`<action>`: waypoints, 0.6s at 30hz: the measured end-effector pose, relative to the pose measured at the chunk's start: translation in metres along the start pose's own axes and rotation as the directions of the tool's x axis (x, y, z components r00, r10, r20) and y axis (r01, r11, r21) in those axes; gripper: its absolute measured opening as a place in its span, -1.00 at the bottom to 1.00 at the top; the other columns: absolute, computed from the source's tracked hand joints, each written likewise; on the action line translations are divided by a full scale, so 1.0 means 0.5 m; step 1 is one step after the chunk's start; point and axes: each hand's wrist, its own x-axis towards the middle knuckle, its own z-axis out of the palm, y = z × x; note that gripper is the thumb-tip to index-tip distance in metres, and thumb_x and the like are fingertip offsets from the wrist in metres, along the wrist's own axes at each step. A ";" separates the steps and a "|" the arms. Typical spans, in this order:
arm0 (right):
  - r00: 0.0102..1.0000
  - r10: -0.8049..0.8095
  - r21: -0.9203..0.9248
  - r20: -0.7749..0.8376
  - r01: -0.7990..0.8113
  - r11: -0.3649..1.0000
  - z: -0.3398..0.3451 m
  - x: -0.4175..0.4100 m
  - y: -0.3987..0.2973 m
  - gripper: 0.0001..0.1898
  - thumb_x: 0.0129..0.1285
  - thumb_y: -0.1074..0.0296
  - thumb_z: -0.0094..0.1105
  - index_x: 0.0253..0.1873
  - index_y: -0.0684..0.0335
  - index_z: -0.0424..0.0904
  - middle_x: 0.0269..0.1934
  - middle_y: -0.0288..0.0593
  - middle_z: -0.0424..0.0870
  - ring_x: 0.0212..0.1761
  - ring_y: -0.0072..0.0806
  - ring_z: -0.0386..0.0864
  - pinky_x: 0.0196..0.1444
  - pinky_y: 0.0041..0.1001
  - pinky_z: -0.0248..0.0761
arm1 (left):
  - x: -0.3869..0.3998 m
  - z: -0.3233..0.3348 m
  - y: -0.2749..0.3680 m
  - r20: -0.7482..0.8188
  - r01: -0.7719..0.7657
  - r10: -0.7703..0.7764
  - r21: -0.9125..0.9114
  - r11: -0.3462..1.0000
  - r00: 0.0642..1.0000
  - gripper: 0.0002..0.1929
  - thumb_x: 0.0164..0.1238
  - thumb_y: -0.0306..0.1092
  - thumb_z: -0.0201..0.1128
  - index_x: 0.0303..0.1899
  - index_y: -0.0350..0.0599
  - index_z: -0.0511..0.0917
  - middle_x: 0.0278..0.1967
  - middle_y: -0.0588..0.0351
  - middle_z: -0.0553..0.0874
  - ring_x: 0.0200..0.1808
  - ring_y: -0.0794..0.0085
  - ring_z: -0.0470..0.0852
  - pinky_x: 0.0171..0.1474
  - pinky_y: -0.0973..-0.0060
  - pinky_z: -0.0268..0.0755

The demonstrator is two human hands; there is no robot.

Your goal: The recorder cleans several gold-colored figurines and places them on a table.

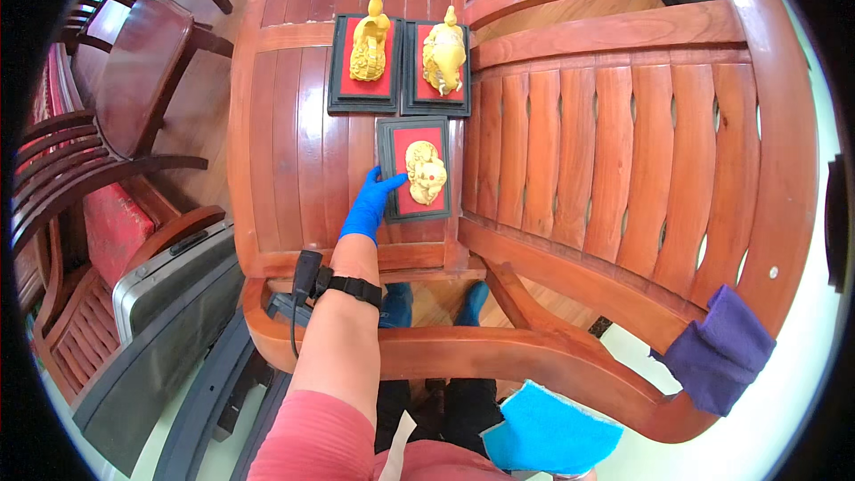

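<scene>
My left hand (374, 204), in a blue glove, is at the left edge of the nearest black plinth (415, 215). Its thumb reaches over the red panel to a gold elephant-head figurine (427, 177), while a finger lies outside the rim. Beyond it, side by side on the wooden bench seat (287, 147), stand two more black plinths with red tops. One carries a gold figurine (371, 47), the other a rounder gold figurine (444, 57). At the bottom, a bright blue cloth (558, 431) covers nearly all of my right hand (588, 475); only a sliver of skin shows.
The slatted backrest (574, 153) rises on the right, and the curved armrest (461, 353) crosses in front of me. A purple cloth (721, 354) drapes over the frame's corner. Left are a silver-edged case (167, 287) and dark wooden chairs (140, 80). A strapped device (310, 277) is on my left forearm.
</scene>
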 end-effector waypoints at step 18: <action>0.953 -0.264 -0.929 0.149 0.226 0.292 0.089 -0.030 -0.193 -0.70 0.00 0.16 0.19 -0.12 0.02 0.56 -0.35 -0.33 0.64 -0.36 -0.54 0.61 -0.51 -0.52 0.38 | -0.153 0.042 0.051 0.088 -0.158 0.161 -0.036 0.987 0.983 -0.20 -0.16 -0.24 0.47 0.17 -0.33 0.27 0.02 -0.11 0.53 0.01 0.23 0.54 0.04 0.34 0.43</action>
